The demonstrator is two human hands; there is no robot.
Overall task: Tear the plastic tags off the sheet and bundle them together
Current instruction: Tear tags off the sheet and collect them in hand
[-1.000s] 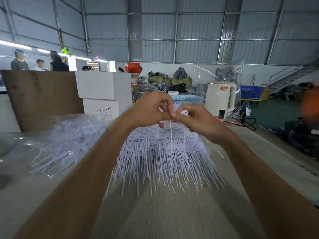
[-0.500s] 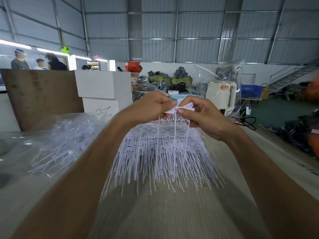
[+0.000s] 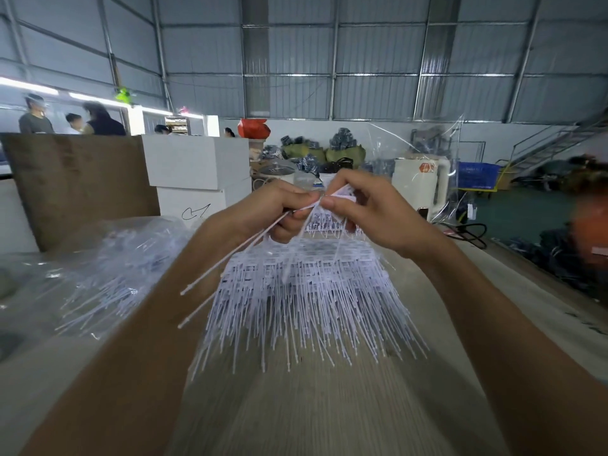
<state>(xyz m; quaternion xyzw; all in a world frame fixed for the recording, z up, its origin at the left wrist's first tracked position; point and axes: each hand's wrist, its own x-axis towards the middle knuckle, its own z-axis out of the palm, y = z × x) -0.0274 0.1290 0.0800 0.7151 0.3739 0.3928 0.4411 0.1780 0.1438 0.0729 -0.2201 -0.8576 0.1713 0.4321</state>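
Sheet of plastic tags (image 3: 306, 291) hangs in the air over the table (image 3: 296, 406), held up at its top edge, w/ the thin white stems fanning down and toward the camera. Right hand (image 3: 371, 212) pinches the top of the sheet betw. thumb and curled fingers. Left hand (image 3: 273, 209), touching the right at the fingertips, is curled round two loose tags (image 3: 230, 261); their stems stick out down-left, apart from the rest of the fringe. Can't tell whether their heads are fully off the sheet.

Just left of the forearm, a clear plastic bag (image 3: 108, 268) lies on the table w/ more white tags inside. Behind it a brown board (image 3: 75, 182) stands upright, next to stacked white boxes (image 3: 197, 179). Further back: a white appliance (image 3: 421, 182), a blue crate (image 3: 477, 176), piles of bagged goods along the wall. Some people (image 3: 69, 120) stand at far left, blurred.
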